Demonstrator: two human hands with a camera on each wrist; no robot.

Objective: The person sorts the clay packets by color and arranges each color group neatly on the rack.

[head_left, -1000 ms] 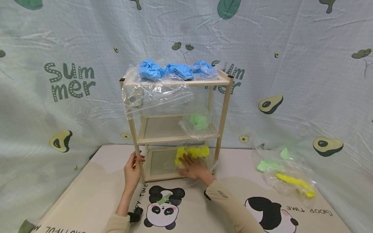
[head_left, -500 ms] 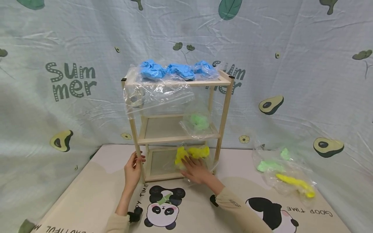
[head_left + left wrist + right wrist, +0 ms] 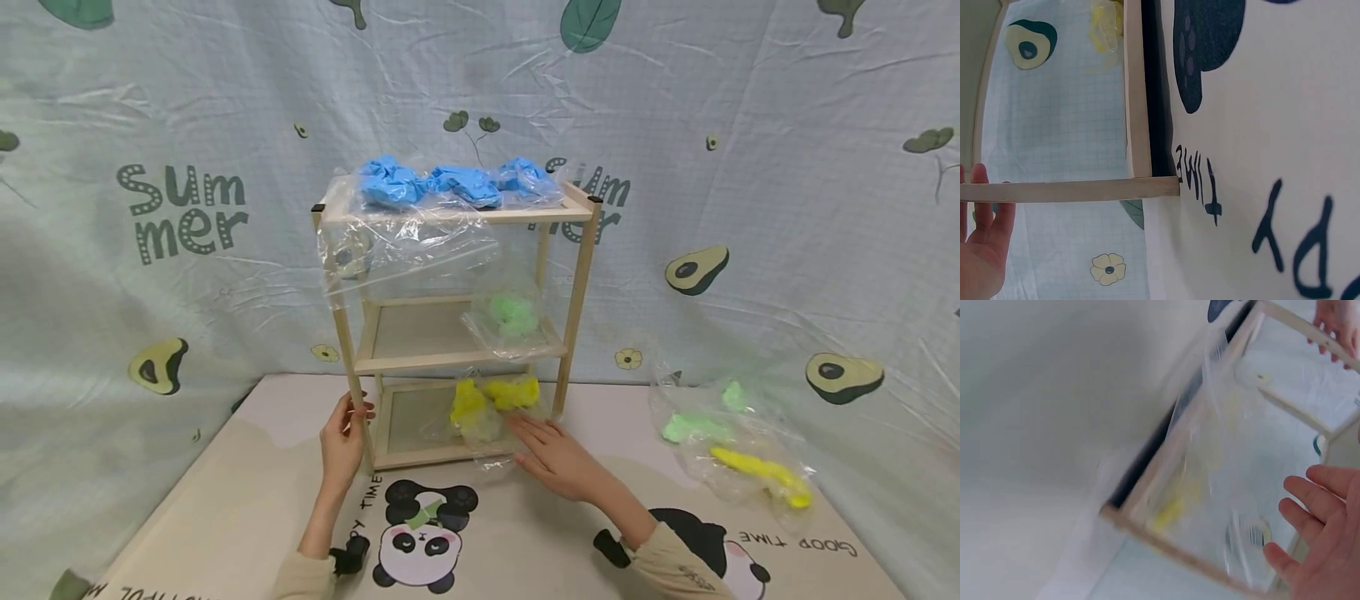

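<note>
Avocado-print cloth (image 3: pixel 750 125) backs the rack (image 3: pixel 420 362); I see yellow lumps (image 3: pixel 512 393) toward its bottom shelf's (image 3: pixel 416 421) right edge, leftward beyond the nearer, empty right hand (image 3: pixel 558 458); left hand (image 3: pixel 342 442) grips a post (image 3: pixel 343 337).

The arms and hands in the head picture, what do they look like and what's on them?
The left hand and right hand wear no gloves. The left sleeve and right sleeve are beige. The right one has a small dark marking, too tiny to read. A small black gadget sits near the left cuff, another near the right.
</note>
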